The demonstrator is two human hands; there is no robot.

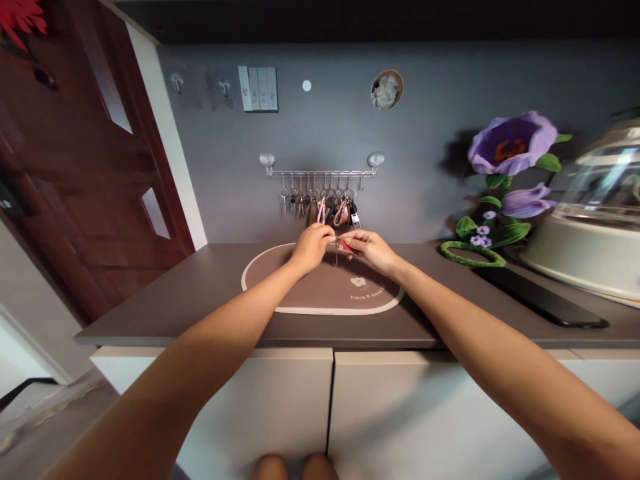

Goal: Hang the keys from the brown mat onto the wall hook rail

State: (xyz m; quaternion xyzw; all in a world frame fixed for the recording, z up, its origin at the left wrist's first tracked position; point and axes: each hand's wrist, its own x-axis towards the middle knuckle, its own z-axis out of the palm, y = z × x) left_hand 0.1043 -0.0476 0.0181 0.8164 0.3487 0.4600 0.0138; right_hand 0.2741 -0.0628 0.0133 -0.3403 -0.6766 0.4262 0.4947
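Note:
Over the brown oval mat, both hands meet at a small bunch of keys with a red tag. My left hand pinches its metal ring end between thumb and fingertips. From the other side, my right hand grips the red tag with its fingers closed. A key seems to dangle below the tag, too small to make out well. Just behind the hands, a clear hook rail on the wall carries several hanging keys, some with pink or dark fobs.
On the right of the counter are a black phone, a purple fabric flower and a white domed appliance. Two clear hooks and a switch panel are on the wall. White cabinet doors lie below.

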